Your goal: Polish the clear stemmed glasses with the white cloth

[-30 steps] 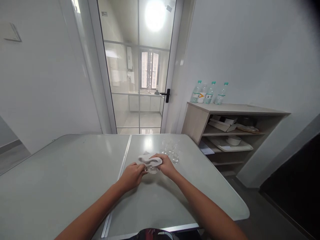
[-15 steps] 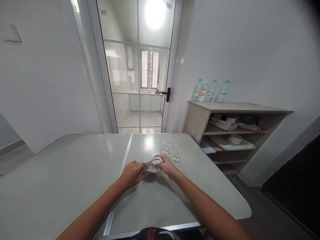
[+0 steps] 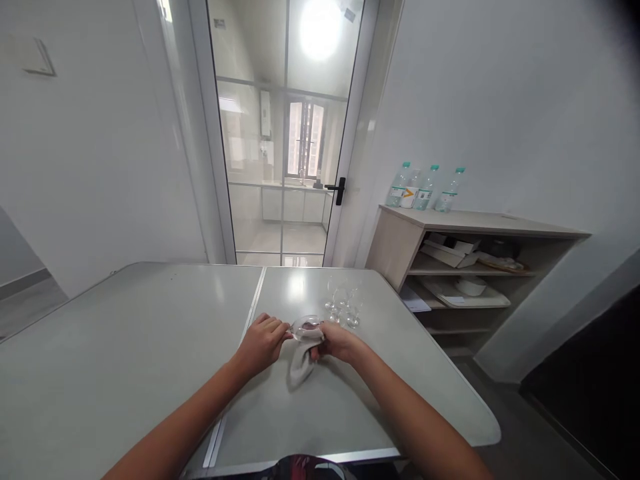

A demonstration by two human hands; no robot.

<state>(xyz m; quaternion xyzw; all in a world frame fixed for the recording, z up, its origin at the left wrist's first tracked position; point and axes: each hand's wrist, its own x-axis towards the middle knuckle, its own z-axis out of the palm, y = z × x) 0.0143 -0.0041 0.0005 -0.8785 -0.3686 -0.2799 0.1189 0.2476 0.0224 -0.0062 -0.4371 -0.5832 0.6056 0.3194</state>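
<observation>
My left hand (image 3: 264, 342) is closed around the narrow end of a small clear stemmed glass (image 3: 303, 327), held sideways above the table with its bowl toward the right. In my right hand (image 3: 339, 341) is a whitish cloth (image 3: 301, 363), pressed against the bowl; a loose end of it hangs down toward me. Fingers of the right hand reach round the rim, and part of the glass is hidden by them. Just beyond the right hand stand several clear stemmed glasses (image 3: 343, 308), close together and hard to tell apart.
The pale table (image 3: 150, 360) has a metal seam (image 3: 254, 300) running across it. A wooden shelf unit (image 3: 480, 223) at the right bears several plastic bottles (image 3: 423, 190) on top. Behind the table is a glass door (image 3: 285, 220) with a black handle (image 3: 341, 191).
The cloth was bunched around the glass's bowl; now it hangs below and the bowl shows. My right hand has turned and moved slightly down and right. The view has shifted slightly.
</observation>
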